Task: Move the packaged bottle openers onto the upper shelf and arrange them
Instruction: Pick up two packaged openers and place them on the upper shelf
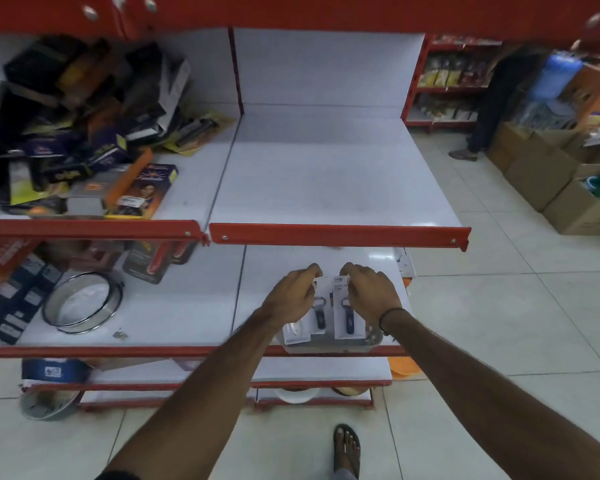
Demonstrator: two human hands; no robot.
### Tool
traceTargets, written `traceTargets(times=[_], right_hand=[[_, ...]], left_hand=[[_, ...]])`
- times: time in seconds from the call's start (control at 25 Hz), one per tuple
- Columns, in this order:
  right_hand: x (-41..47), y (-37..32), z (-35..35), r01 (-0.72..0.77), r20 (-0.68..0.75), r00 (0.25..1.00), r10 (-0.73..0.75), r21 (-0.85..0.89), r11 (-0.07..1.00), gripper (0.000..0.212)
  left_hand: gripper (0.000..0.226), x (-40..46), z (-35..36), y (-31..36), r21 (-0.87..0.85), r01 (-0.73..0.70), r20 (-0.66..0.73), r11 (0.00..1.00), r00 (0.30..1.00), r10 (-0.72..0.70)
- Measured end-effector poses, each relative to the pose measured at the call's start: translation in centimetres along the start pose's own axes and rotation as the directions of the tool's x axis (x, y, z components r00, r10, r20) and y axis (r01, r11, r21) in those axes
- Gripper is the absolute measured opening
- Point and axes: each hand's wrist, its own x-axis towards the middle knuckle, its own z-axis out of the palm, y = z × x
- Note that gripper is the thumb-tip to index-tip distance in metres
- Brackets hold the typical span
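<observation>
Packaged bottle openers on white cards lie in a clear tray (326, 346) at the front right of the lower shelf (187, 306). My left hand (293, 294) pinches the top of one opener card (317, 318). My right hand (373, 291) pinches the top of a second opener card (347, 317) beside it. Both cards are tilted up, with their lower ends in the tray. Another packaged opener (295, 332) lies flat at the tray's left. The upper shelf (326, 181), white with a red front lip, is bare right above my hands.
A pile of boxed goods (84, 133) fills the upper shelf's left section. A round metal sieve (80, 303) and dark boxes sit on the lower shelf's left. Cardboard boxes (551, 174) and a person (492, 98) stand on the tiled floor to the right.
</observation>
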Motion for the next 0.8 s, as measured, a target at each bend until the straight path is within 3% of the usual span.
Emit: traceTargets(times=[0.2, 0.4, 0.52, 0.68, 0.8], right_hand=[[1.6, -6.6, -8.3, 0.152, -0.254, 0.961, -0.108, 0.162, 0.975, 0.021], [8.0, -11.2, -15.9, 0.101, -0.328, 0.944, 0.042, 0.407, 0.908, 0.021], [12.7, -11.2, -18.0, 0.037, -0.298, 0.947, 0.122, 0.476, 0.879, 0.025], [18.5, -9.5, -17.9, -0.039, -0.241, 0.961, 0.135, 0.367, 0.929, 0.026], [20.8, -8.5, -15.5, -0.068, -0.102, 0.989, 0.105, 0.314, 0.947, 0.031]], left_hand=[[0.022, -2.8, -11.1, 2.3, -0.049, -0.079, -0.325, 0.996, 0.944, 0.059], [0.025, 0.7, -21.0, 2.2, -0.136, -0.054, -0.527, 0.989, 0.850, -0.026], [0.025, 4.7, -24.0, 1.5, -0.148, -0.002, -0.551, 0.989, 0.830, -0.081], [0.023, 10.5, -24.7, -0.2, -0.132, 0.024, -0.525, 0.991, 0.846, -0.090], [0.026, 13.1, -22.6, -1.9, -0.146, 0.069, -0.469, 0.987, 0.874, -0.130]])
